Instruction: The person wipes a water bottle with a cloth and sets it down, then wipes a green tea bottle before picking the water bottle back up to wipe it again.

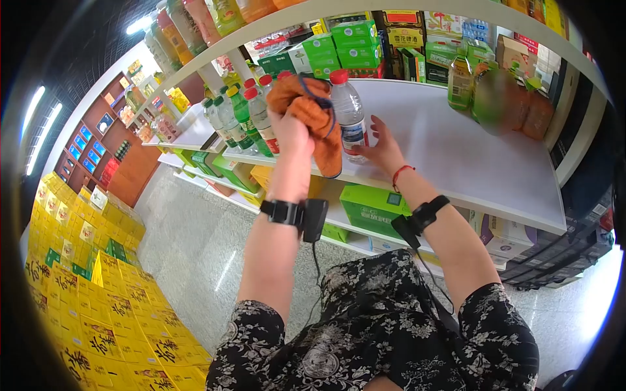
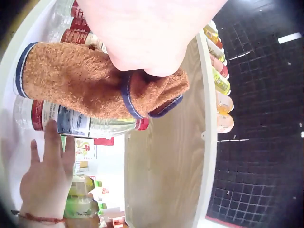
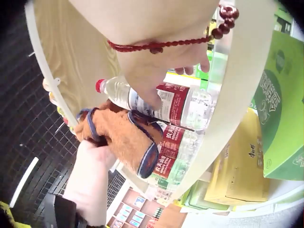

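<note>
My left hand [image 1: 293, 133] grips a bunched orange-brown cloth [image 1: 328, 146] with dark blue edging, whose loose end hangs down past the front of the shelf board. Just right of the cloth stands a clear water bottle [image 1: 347, 104] with a red cap and a red-and-white label. My right hand [image 1: 383, 151] is at the lower right of this bottle, its thumb at the label and its fingers spread apart, not wrapped round it. In the left wrist view, the cloth [image 2: 71, 78] overlaps part of the bottle. More red-capped bottles [image 3: 164, 164] stand close behind the cloth in the right wrist view.
Green-tinted bottles [image 1: 242, 120] stand left on the white shelf [image 1: 417, 124]. Larger drink bottles [image 1: 460, 85] are at its back right. An upper shelf edge [image 1: 261, 29] crosses above the hands. Green cartons [image 1: 372, 205] sit underneath; yellow cartons [image 1: 98, 326] are stacked left.
</note>
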Action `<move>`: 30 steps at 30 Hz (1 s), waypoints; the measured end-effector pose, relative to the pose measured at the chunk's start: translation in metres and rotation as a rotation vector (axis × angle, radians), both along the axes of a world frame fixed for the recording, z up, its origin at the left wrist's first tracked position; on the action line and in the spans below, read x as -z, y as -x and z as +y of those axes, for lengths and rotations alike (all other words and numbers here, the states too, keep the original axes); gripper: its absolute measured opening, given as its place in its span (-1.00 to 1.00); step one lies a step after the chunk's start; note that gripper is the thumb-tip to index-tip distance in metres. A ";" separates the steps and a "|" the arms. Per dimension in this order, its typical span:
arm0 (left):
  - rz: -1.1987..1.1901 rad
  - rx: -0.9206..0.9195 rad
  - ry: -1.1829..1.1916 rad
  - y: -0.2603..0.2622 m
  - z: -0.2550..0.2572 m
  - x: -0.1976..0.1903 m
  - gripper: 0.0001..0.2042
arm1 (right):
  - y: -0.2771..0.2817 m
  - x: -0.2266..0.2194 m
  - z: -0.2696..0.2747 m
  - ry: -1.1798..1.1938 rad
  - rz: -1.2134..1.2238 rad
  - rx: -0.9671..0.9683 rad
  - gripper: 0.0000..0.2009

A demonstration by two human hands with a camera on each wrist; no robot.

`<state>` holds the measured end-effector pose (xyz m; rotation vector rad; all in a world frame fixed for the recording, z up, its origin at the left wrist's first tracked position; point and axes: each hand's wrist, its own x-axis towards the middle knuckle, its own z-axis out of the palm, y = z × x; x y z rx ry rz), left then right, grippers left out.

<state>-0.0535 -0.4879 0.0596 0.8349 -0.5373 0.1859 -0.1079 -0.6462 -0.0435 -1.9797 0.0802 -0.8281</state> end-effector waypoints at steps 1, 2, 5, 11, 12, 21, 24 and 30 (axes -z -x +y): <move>-0.034 -0.037 -0.044 -0.015 -0.010 0.009 -0.77 | 0.000 0.000 0.005 -0.036 0.060 -0.033 -0.21; -0.070 -0.074 -0.086 -0.022 -0.019 0.017 -0.78 | 0.001 -0.004 0.009 -0.037 0.060 -0.032 -0.21; 0.081 0.092 -0.018 -0.031 -0.029 0.057 -0.65 | 0.005 -0.016 0.020 -0.227 0.000 -0.286 -0.25; -0.105 -0.023 -0.269 -0.003 -0.030 0.113 -0.64 | -0.025 0.026 0.004 -0.051 -0.164 -0.436 -0.20; -0.177 -0.070 -0.402 -0.002 -0.027 0.121 -0.66 | -0.020 0.024 0.005 -0.048 -0.157 -0.447 -0.20; 0.099 0.111 -0.068 -0.003 -0.035 0.053 -0.62 | -0.008 0.011 0.009 0.000 0.068 -0.318 -0.21; 0.021 0.094 -0.052 -0.003 -0.036 0.020 -0.62 | -0.020 0.023 0.007 -0.062 0.055 -0.312 -0.20; -0.309 -0.133 -0.426 -0.012 -0.039 0.041 -0.60 | -0.017 0.022 0.007 0.095 -0.051 -0.178 -0.12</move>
